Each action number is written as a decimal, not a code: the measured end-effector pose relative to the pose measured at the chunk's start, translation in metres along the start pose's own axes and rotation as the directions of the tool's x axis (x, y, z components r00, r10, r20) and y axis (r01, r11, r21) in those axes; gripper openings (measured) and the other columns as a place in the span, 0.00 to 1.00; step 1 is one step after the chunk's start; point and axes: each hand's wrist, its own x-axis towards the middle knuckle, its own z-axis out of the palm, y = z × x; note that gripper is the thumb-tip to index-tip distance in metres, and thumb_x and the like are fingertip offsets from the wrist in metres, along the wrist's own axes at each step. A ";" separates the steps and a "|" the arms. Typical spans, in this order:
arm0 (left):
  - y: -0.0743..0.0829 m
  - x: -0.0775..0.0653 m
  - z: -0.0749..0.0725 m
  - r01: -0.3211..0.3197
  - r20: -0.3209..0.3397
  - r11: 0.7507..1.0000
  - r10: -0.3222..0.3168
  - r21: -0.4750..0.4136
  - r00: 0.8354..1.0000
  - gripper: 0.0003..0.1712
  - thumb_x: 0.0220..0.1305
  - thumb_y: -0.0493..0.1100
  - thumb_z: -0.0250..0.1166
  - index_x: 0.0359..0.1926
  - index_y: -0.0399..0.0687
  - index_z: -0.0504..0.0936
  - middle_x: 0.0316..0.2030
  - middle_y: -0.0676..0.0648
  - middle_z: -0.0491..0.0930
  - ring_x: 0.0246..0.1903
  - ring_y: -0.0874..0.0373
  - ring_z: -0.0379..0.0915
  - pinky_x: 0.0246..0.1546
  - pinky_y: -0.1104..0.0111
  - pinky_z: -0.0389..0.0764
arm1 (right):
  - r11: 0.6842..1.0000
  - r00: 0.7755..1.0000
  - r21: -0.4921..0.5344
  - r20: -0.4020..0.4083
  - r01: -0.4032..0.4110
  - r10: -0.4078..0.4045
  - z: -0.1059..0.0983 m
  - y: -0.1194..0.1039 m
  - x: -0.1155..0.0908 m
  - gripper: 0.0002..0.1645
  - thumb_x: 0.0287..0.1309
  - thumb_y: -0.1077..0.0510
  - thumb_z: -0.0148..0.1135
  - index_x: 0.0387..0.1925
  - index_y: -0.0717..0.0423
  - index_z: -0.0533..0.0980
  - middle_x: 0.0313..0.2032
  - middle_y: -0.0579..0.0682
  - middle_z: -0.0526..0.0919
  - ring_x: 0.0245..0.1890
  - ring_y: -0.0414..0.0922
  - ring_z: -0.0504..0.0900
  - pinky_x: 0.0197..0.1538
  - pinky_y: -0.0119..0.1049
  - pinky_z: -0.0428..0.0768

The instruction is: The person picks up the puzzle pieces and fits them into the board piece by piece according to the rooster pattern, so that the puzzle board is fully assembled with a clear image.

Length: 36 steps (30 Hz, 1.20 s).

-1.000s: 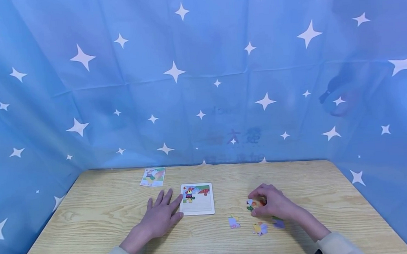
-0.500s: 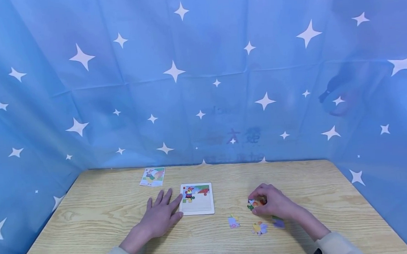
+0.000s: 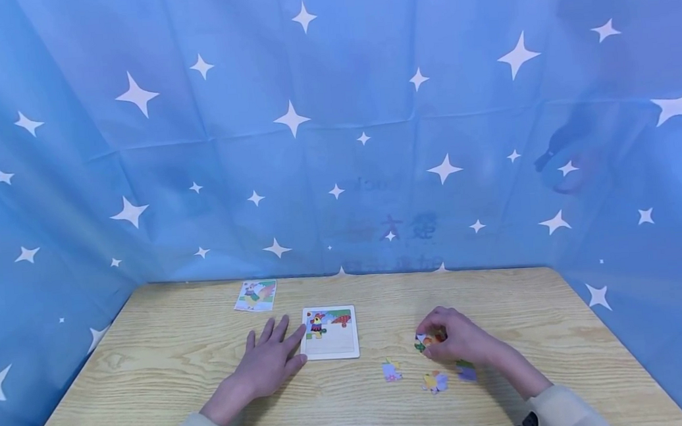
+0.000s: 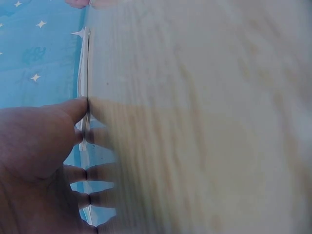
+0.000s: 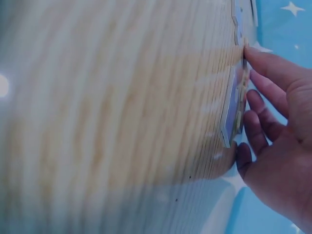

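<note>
Tray [image 3: 335, 344] edge touches left hand [image 3: 268, 364], grip released; well apart, right hand [image 3: 461, 338] grasps puzzle piece [image 3: 420, 341].

Glare on tabletop [image 3: 354, 403], hazy wrist views

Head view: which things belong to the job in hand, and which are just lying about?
Belonging to the job:
Puzzle tray, partly filled, by the left hand
Puzzle piece grasped by the right hand
Loose pieces on the table
Picture card, probably the guide, as its rooster resembles the tray's

Only surroundings, nothing plainly stray:
Wooden table
Starry curtain
</note>
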 end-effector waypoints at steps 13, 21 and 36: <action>0.000 0.000 0.000 -0.003 -0.004 1.000 0.003 -0.001 1.000 0.33 0.79 0.54 0.56 0.78 0.49 0.65 0.77 0.31 0.53 0.76 0.29 0.41 0.65 0.25 0.44 | 1.000 0.999 -0.015 -0.047 -0.020 0.019 -0.001 0.002 -0.003 0.20 0.58 0.52 0.77 0.49 0.54 0.82 0.46 0.49 0.77 0.41 0.47 0.74 0.38 0.35 0.76; 0.000 0.000 0.000 -0.008 -0.006 1.000 0.008 0.007 1.000 0.33 0.79 0.54 0.56 0.78 0.49 0.65 0.77 0.31 0.53 0.76 0.29 0.42 0.65 0.26 0.45 | 0.999 0.998 0.002 -0.051 -0.041 0.041 -0.002 0.003 -0.002 0.17 0.59 0.54 0.77 0.47 0.55 0.82 0.45 0.49 0.77 0.40 0.47 0.74 0.39 0.35 0.76; -0.007 0.003 0.008 -0.025 -0.026 1.000 0.025 0.013 0.999 0.33 0.78 0.55 0.56 0.78 0.49 0.65 0.77 0.31 0.53 0.76 0.28 0.41 0.66 0.26 0.44 | 0.990 0.994 0.093 -0.029 -0.105 0.108 0.004 -0.004 0.002 0.19 0.56 0.63 0.76 0.48 0.60 0.78 0.39 0.50 0.79 0.37 0.49 0.74 0.36 0.35 0.76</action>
